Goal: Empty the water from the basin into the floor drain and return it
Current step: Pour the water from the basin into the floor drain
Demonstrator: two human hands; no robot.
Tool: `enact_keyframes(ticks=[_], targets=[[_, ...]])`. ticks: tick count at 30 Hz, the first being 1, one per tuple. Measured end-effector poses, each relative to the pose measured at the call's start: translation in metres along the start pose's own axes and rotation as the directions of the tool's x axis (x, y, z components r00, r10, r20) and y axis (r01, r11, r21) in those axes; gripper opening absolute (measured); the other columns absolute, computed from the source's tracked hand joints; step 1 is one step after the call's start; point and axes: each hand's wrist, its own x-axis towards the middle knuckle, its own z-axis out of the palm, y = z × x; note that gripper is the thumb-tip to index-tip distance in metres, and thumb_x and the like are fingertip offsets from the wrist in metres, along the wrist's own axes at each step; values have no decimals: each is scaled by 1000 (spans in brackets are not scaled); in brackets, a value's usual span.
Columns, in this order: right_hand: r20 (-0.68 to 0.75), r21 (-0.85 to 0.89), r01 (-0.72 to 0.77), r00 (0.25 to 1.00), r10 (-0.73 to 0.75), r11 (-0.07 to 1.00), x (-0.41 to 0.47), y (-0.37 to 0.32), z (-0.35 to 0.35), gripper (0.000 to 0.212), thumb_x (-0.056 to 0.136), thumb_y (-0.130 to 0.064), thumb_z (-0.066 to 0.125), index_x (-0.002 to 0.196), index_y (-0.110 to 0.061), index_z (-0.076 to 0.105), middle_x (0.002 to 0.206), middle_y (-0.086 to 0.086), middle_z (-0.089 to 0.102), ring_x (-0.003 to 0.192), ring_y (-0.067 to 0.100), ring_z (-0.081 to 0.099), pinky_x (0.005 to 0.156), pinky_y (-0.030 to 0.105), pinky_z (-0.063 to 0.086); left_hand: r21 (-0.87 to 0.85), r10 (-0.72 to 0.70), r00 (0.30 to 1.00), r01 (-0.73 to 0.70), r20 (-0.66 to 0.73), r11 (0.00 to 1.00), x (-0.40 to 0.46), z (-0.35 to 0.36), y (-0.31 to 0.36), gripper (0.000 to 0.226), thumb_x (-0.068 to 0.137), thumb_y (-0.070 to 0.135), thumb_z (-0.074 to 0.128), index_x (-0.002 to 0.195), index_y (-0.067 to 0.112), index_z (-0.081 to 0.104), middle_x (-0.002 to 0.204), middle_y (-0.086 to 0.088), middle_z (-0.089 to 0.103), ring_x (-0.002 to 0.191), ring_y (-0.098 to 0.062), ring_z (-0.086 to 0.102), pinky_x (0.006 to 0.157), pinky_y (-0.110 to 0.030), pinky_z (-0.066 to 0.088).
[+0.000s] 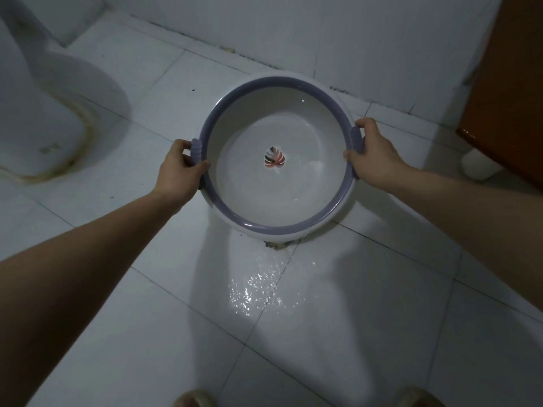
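Observation:
A round white basin with a purple rim and a leaf picture on its bottom hangs above the tiled floor. It is tilted, with its near edge low. My left hand grips the ribbed purple handle on its left side. My right hand holds the handle on its right side. A thin film of water lies in the lower right of the bowl. The floor drain peeks out just under the basin's near edge. Wet splashes glisten on the tiles in front of the drain.
A white toilet base stands at the left. A white tiled wall runs behind the basin. An orange-brown door or cabinet is at the right, with a white object at its foot. My feet show at the bottom edge.

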Motion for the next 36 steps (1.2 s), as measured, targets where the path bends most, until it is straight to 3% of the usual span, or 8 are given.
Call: enact_keyframes(ticks=[6,15,36], targets=[[-2,5,4,1000,-4,1000,-2,-2,1,50,98,-18,53,142,-18,28,110,7,53,90,26,57,69,27,41,0,-5,1000,5,-1,1000,2,-1,-1,37,100,28,59,134,20,45,111,-4,63,92,-27,67,74,-37,56],[-26,5,11,1000,-11,1000,-2,-8,0,51,98,-16,52,143,-18,28,107,6,54,86,24,55,54,18,36,-18,23,1000,-23,-19,1000,4,-4,-3,36,100,26,61,132,18,46,105,-3,64,88,-23,68,71,-34,57],[-39,-10,14,999,-15,1000,-4,-10,-5,52,98,-18,53,144,-19,27,109,6,53,88,25,56,54,21,39,-28,19,1000,-20,-19,999,1,-4,4,36,100,26,60,133,20,45,109,-5,65,91,-24,68,75,-37,59]])
